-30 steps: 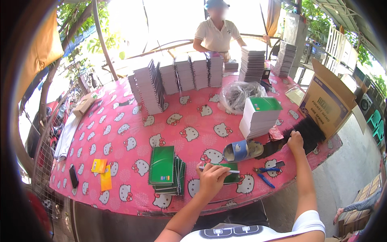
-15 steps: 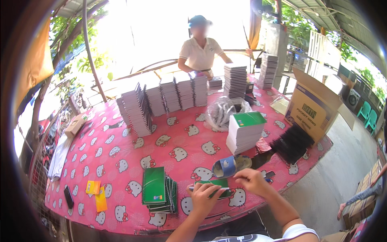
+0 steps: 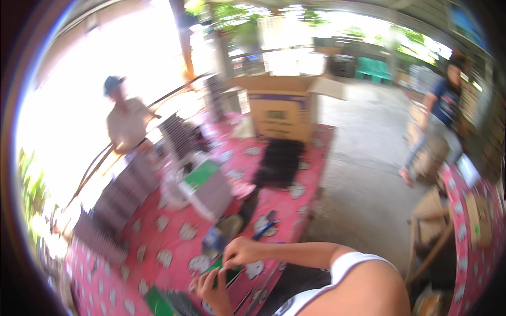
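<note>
My left hand point(image 3: 211, 289) grips a green-covered notebook point(image 3: 215, 266) near the table's front edge. Over the same notebook, my right hand point(image 3: 241, 252) has its fingers pinched together at the edge; whatever lies between them is too blurred to make out. Just beyond the hands rests a blue slipper point(image 3: 215, 241). A pile of green spiral notebooks point(image 3: 162, 302) lies left of my left hand, partly cut off by the lower rim. Farther off stands a tall block of loose sheets point(image 3: 211, 196) topped with green covers.
Black spiral coils point(image 3: 279, 163) are heaped before an open cardboard box point(image 3: 278, 113). Stacks of bound notebooks point(image 3: 124, 189) line the far left side, where a person in a cap point(image 3: 126, 118) stands. Another person point(image 3: 440, 113) is on the concrete floor at right. Blue-handled tool point(image 3: 264, 229) lies nearby.
The view has swung to the right, so the table appears tilted and farther left. My right hand has come in from beside the notebook to meet its edge next to my left hand.
</note>
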